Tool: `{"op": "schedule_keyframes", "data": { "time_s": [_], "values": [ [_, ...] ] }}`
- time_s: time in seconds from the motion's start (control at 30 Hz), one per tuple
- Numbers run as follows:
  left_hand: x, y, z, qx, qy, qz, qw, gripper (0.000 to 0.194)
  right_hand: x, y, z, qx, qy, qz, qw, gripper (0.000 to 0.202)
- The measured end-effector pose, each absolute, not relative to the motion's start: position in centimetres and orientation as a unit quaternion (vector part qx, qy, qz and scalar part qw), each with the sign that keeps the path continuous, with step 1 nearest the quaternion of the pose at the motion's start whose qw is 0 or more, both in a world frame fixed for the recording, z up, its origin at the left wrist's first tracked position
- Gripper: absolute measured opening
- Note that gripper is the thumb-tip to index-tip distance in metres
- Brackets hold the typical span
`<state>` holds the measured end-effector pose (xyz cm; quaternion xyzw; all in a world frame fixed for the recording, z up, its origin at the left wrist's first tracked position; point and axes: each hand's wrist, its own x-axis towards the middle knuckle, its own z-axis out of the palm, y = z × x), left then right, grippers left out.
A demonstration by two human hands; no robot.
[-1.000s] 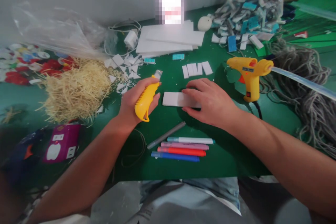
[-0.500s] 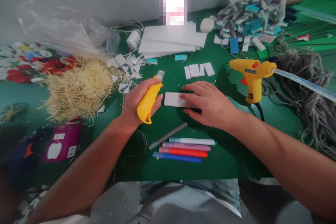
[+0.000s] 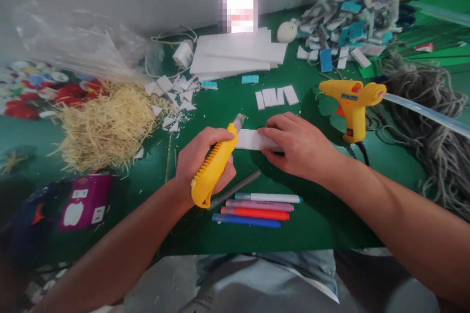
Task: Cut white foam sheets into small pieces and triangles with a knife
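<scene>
My left hand (image 3: 193, 159) is closed around a yellow utility knife (image 3: 215, 171), its thumb on the upper end of the handle. The knife's tip overlaps the left end of a white foam-board strip (image 3: 250, 141); whether the blade touches it I cannot tell. My right hand (image 3: 299, 144) holds the strip down on the green table, fingers on top and thumb by its near edge, hiding the right end. Several short white cut pieces (image 3: 270, 97) lie in a row beyond the strip. Closer to me are a grey stick (image 3: 238, 188) and several markers (image 3: 257, 212).
A yellow glue gun (image 3: 353, 107) stands to the right, beside grey yarn (image 3: 426, 127). White boards (image 3: 235, 54) lie at the back, with a heap of white and blue pieces (image 3: 352, 22) to their right. Straw (image 3: 110, 127), white scraps (image 3: 176, 90) and a purple box (image 3: 86, 200) are leftward.
My left hand has brought the knife right and nearer to me, from beside the strip to over its left end. My right hand stays on the strip, having shifted slightly right.
</scene>
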<state>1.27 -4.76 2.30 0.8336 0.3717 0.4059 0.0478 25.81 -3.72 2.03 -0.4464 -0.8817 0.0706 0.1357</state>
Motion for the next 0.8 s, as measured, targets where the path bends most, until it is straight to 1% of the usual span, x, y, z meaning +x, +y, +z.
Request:
{"op": "schedule_keyframes", "data": {
  "time_s": [0.1, 0.23, 0.27, 0.33, 0.37, 0.47, 0.53, 0.6, 0.67, 0.73, 0.8],
  "values": [
    [1.1, -4.6, 2.8, 0.84, 0.354, 0.404, 0.075, 0.03, 25.6, -3.7, 2.1, -0.449, -0.881, 0.076, 0.127, 0.031],
    [0.4, -4.5, 3.0, 0.818, 0.377, 0.402, 0.164, 0.034, 25.4, -3.7, 2.1, -0.456, -0.878, 0.078, 0.123, 0.03],
    [0.4, -4.5, 3.0, 0.821, 0.371, 0.405, 0.159, 0.033, 25.4, -3.7, 2.1, -0.457, -0.878, 0.079, 0.122, 0.029],
    [0.3, -4.5, 2.9, 0.835, 0.35, 0.412, 0.104, 0.027, 25.4, -3.7, 2.1, -0.457, -0.877, 0.08, 0.121, 0.028],
    [0.4, -4.6, 2.8, 0.841, 0.347, 0.408, 0.072, 0.027, 25.3, -3.7, 2.0, -0.457, -0.877, 0.082, 0.121, 0.028],
    [0.7, -4.6, 2.5, 0.842, 0.364, 0.398, 0.011, 0.04, 25.2, -3.7, 2.0, -0.461, -0.875, 0.084, 0.124, 0.028],
    [0.6, -4.6, 2.3, 0.837, 0.372, 0.401, -0.004, 0.041, 25.2, -3.8, 1.9, -0.464, -0.873, 0.084, 0.124, 0.028],
    [0.3, -4.5, 2.1, 0.835, 0.386, 0.392, -0.015, 0.035, 25.1, -3.8, 1.9, -0.465, -0.873, 0.085, 0.123, 0.028],
    [-0.2, -4.3, 2.0, 0.81, 0.404, 0.423, -0.037, 0.027, 25.1, -3.9, 1.9, -0.467, -0.871, 0.085, 0.124, 0.027],
    [-0.8, -3.9, 1.9, 0.79, 0.427, 0.438, -0.03, 0.023, 25.1, -3.9, 1.8, -0.471, -0.869, 0.081, 0.128, 0.027],
    [-1.2, -3.6, 1.8, 0.78, 0.446, 0.44, 0.002, 0.02, 25.1, -3.9, 1.7, -0.474, -0.867, 0.075, 0.132, 0.028]
  ]
}}
